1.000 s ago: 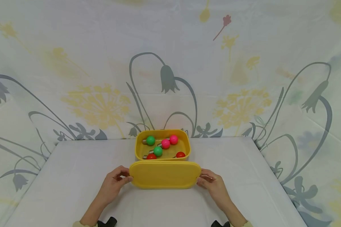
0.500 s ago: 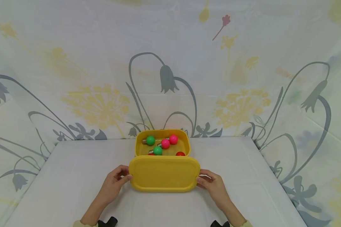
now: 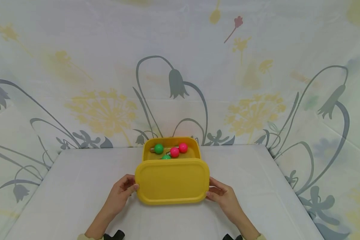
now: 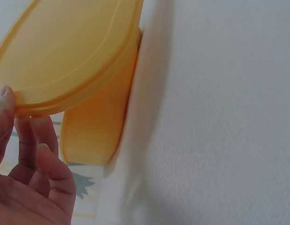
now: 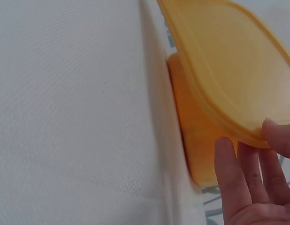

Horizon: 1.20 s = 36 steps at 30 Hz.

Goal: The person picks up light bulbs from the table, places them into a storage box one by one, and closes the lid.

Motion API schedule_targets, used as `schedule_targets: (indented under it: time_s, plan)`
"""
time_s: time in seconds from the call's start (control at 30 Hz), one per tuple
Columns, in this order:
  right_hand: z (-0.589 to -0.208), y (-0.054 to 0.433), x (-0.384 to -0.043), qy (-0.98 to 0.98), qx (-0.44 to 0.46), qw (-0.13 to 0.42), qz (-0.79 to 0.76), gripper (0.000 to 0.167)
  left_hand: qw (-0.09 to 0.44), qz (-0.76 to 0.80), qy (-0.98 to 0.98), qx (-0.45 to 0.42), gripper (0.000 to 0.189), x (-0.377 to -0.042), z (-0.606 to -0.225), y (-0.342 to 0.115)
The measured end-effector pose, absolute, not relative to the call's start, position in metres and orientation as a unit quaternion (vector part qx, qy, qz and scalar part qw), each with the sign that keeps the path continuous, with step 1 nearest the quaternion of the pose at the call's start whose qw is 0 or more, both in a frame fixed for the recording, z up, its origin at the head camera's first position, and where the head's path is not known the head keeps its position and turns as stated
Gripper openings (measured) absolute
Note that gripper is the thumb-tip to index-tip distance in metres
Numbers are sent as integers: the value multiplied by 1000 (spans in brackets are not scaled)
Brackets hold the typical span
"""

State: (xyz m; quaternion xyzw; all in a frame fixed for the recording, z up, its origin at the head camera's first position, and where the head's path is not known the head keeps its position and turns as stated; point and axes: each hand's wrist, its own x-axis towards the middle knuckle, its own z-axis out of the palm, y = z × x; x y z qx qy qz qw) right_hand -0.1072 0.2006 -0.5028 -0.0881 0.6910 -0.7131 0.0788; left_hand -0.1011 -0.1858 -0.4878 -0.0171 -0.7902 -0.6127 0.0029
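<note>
A yellow oval-cornered lid (image 3: 172, 181) is held between both hands, tilted, its far edge overlapping the near part of a yellow box (image 3: 196, 146) in the head view. My left hand (image 3: 121, 193) pinches its left end, thumb on top and fingers beneath; my right hand (image 3: 225, 198) pinches the right end likewise. Inside the box lie small light bulbs: a green bulb (image 3: 158, 148), two pink ones, among them a pink bulb (image 3: 183, 147), and another green bulb (image 3: 166, 157) partly covered by the lid. Both wrist views show the lid above the box wall (image 4: 91, 129).
The box stands at the back of a table with a white cloth (image 3: 78, 180). Right behind it rises a flower-patterned curtain (image 3: 174, 110), which also runs along both sides. Black straps (image 3: 114, 235) show at the wrists.
The lid has tipped flatter, its far edge rising over the box. The red bulbs seen earlier are now hidden behind it, and one green bulb is partly covered. Both hands keep their grip.
</note>
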Motion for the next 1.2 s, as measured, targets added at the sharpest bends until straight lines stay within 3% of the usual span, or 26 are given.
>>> schedule_targets:
  time_s: [0.7,1.2]
  plan:
    - [-503,198,-104,677,-49,89,-729,64,-39,-646,-762,24,31,-105,-489,-188]
    - [-500,198,-105,662,-15,85,-744,67,-53,-660,-749,-35,42,-102,-496,-190]
